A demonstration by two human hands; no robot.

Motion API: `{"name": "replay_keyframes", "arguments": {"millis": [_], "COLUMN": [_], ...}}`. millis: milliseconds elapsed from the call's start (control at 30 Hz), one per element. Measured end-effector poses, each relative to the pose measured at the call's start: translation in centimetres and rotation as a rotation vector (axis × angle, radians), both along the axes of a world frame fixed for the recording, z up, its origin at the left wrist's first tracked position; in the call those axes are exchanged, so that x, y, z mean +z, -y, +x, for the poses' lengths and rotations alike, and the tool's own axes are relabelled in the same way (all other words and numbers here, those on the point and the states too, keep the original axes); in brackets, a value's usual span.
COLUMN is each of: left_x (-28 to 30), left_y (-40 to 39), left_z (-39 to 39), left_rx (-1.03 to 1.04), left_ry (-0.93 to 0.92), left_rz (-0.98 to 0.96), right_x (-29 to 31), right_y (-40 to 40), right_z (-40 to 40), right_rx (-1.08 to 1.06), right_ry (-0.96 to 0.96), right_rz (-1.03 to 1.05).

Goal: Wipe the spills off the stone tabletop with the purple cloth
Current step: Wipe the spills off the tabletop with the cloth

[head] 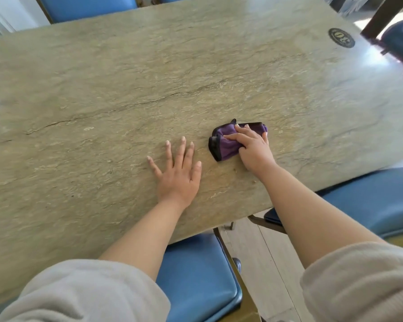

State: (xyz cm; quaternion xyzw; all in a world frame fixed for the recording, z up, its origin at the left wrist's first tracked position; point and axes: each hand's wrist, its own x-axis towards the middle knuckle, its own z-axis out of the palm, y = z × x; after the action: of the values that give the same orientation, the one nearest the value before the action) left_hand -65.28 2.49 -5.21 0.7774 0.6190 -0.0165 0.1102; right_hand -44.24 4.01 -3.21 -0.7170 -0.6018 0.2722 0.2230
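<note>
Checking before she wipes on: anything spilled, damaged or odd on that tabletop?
A few small brown spots sit near the table's front edge, just behind the right hand pressing the purple cloth. A long dark crack line crosses the stone tabletop; it may be natural veining. The left hand lies flat.

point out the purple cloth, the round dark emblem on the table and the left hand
purple cloth point(228, 147), head view, on the purple fold left of the fingers
round dark emblem point(341, 37), head view, on its centre
left hand point(179, 177), head view, on the back of the hand
</note>
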Motion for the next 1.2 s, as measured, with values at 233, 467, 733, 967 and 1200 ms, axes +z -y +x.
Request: {"name": "replay_keyframes", "arguments": {"millis": [233,467,733,967,1200], "left_x": [0.0,0.0,-0.2,-0.1,0.3], "left_y": [-0.1,-0.1,-0.3,-0.2,-0.1], "left_z": [0.1,-0.2,0.0,0.2,0.2], "left_rx": [-0.009,-0.027,-0.030,-0.027,0.033], "left_ry": [-0.014,0.011,0.008,0.010,0.103], "left_rz": [0.033,0.017,0.030,0.023,0.001], "right_x": [0.3,1.6,4.9,1.2,0.5], "right_y": [6.5,13.7,8.8,8.7,13.9], "right_z": [-2.0,-2.2,0.4,-3.4,-3.7], "right_rx": [0.060,-0.048,-0.315,-0.148,0.117], "right_ry": [-0.053,-0.172,-0.285,0.018,0.123], "right_rz": [0.016,-0.053,0.048,-0.029,-0.016]}}
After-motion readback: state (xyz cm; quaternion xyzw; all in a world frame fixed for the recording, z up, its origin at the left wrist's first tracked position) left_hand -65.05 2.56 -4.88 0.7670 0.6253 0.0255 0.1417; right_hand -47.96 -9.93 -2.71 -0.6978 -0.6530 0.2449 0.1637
